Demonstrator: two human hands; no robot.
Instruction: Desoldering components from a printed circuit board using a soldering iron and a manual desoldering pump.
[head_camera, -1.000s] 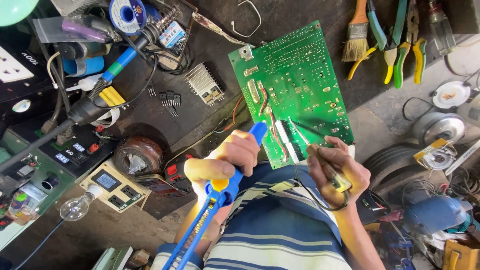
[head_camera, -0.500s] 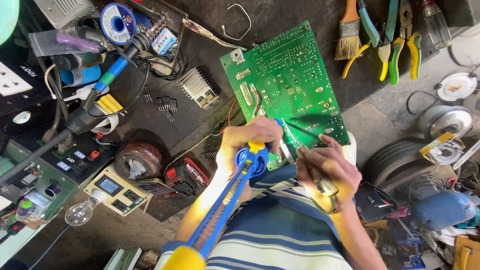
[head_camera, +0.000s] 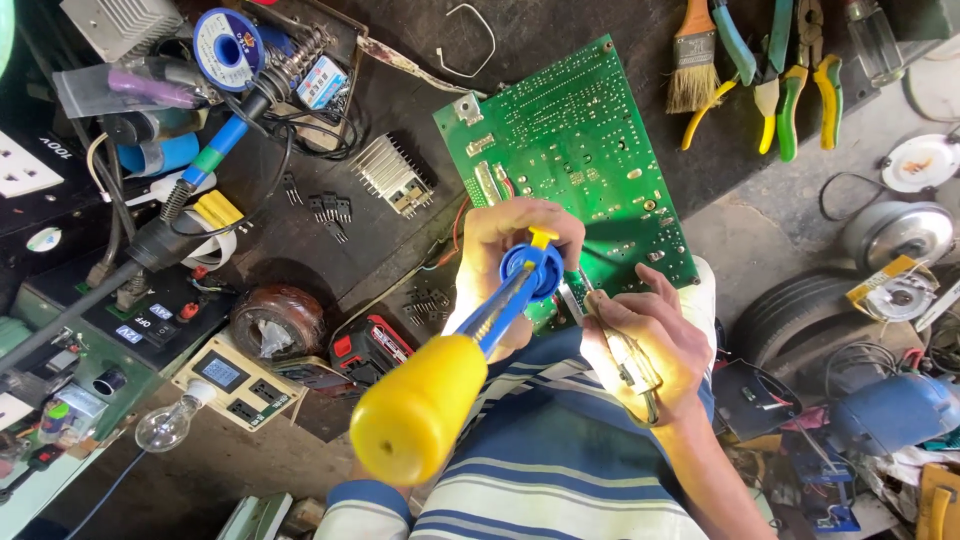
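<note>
We see the left hand (head_camera: 515, 262) clenched round a desoldering pump (head_camera: 470, 350), fingers curled over its blue barrel near the tip, which sits down at the near edge of the green circuit board (head_camera: 570, 160). The pump's fat yellow plunger knob juts up towards us, smooth, rounded plastic, and a small yellow part shows beside the blue collar. The right hand (head_camera: 645, 345) is closed too, gripping a slim soldering iron (head_camera: 615, 345) with a pale, translucent-looking handle; its metal shaft runs up to the board just beside the pump's tip (whether the two tips touch we cannot tell, as fingers cover the spot).

The board lies tilted on the dark, grubby workbench (head_camera: 400, 110), its near edge over the person's lap and striped blue-and-white shirt (head_camera: 560, 470). Its face is glossy green, dotted with silvery solder points and fine tracks.

To the left of the board rests a ribbed metal heatsink (head_camera: 395, 175), with small black components (head_camera: 330, 208) near it. Further left lie a solder spool (head_camera: 228, 48) and a second iron with a blue handle (head_camera: 220, 155). At the top right sit a bristle brush (head_camera: 693, 60) and pliers with green and yellow grips (head_camera: 800, 85).
</note>
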